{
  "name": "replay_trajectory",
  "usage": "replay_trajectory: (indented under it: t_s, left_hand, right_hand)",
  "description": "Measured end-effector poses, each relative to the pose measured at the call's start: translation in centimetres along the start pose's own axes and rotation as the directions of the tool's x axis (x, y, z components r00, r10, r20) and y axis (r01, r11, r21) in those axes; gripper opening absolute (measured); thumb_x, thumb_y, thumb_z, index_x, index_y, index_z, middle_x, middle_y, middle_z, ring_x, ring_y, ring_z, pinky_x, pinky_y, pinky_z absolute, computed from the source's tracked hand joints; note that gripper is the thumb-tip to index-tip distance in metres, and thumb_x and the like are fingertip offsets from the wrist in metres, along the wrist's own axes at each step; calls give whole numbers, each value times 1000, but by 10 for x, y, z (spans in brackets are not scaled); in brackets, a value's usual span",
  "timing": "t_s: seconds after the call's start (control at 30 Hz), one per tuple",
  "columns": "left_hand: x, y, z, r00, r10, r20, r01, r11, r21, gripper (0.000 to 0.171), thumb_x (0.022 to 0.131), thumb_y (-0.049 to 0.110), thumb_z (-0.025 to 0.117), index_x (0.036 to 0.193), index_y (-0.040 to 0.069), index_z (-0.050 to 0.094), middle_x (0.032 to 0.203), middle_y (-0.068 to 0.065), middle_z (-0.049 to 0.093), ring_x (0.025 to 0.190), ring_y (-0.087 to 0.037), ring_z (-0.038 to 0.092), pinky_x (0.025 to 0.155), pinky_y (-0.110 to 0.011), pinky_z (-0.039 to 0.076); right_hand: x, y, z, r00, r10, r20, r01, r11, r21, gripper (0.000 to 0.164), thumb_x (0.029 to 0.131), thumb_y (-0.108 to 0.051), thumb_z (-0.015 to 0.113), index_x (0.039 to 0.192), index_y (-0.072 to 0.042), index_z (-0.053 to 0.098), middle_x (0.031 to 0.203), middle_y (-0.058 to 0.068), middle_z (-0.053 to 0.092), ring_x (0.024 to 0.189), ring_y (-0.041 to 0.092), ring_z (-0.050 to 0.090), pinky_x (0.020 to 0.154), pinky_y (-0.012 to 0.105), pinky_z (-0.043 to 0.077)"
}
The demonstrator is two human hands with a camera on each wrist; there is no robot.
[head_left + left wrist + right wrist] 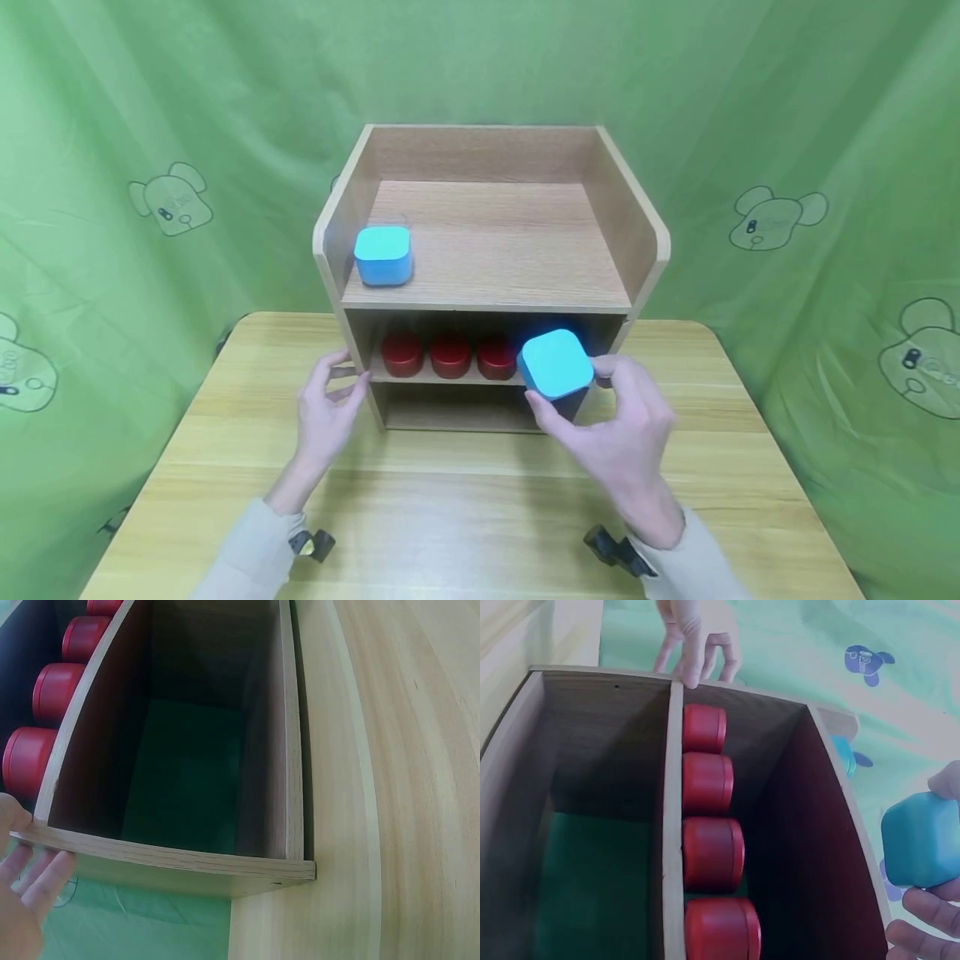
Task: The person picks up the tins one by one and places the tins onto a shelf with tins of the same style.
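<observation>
My right hand [628, 429] holds a blue rounded-square tin [557, 364] between thumb and fingers, in front of the right part of a wooden shelf unit [495, 242]. The right wrist view shows this tin [921, 840] off to the side of the unit's upper board. My left hand [327, 414] grips the unit's left side panel, thumb at the front edge and fingers along the outside. Several round red tins [707, 782] stand in a row on the middle shelf; in the head view the held tin hides the rightmost one. Another blue tin [384, 257] sits at the left of the top shelf.
The unit stands on a light wooden table [450, 517]. Its bottom compartment [184, 765] lies below the red tins. Raised side walls [633, 217] and a back panel [487, 152] border the top shelf. A green curtain [480, 58] hangs behind and around the table.
</observation>
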State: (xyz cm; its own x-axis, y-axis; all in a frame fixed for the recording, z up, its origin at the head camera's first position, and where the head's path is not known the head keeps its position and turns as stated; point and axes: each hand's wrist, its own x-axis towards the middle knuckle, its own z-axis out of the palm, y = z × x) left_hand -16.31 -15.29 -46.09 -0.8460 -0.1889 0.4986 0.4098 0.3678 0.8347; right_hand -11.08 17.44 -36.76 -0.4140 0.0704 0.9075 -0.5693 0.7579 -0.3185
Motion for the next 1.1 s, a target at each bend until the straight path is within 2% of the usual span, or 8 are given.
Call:
replay_trajectory:
  t_s: [0.4, 0.63, 0.9, 1.1]
  left_hand:
    - [0, -1, 1, 1000, 15, -3, -15, 1000, 1, 37, 89, -12, 74, 124, -9, 64, 124, -27, 72, 100, -1, 67, 80, -9, 63]
    - [0, -2, 1, 1000, 6, -6, -6, 1000, 2, 37, 89, -11, 74, 124, -9, 63, 125, -26, 72, 100, -1, 66, 80, -9, 63]
    - [-1, 0, 1, 1000, -2, -6, 2, 1000, 7, 37, 90, -10, 73, 125, -9, 62, 126, -26, 70, 99, 12, 62, 81, -6, 61]
    - [-2, 1, 1, 1000, -5, -5, 5, 1000, 9, 37, 90, -11, 73, 126, -10, 62, 127, -27, 70, 99, 14, 60, 82, -6, 61]
  right_hand:
    - [20, -17, 19, 1000, -15, 10, 15, 1000, -2, 63, 82, -64, 78, 89, -2, 70, 77, 9, 72, 66, 20, 62, 52, 29, 46]
    - [31, -25, 31, 998, -3, 68, 5, 1000, -25, 60, 76, -58, 85, 88, -3, 66, 80, 10, 72, 67, 22, 62, 50, 31, 47]
    - [42, -29, 45, 997, -50, 61, 53, 997, -49, 63, 76, -61, 85, 87, -2, 65, 75, 11, 70, 65, 26, 62, 48, 34, 48]
    - [53, -33, 54, 996, -84, 39, 88, 991, -100, 63, 73, -60, 86, 83, -2, 65, 70, 11, 67, 61, 28, 59, 46, 34, 45]
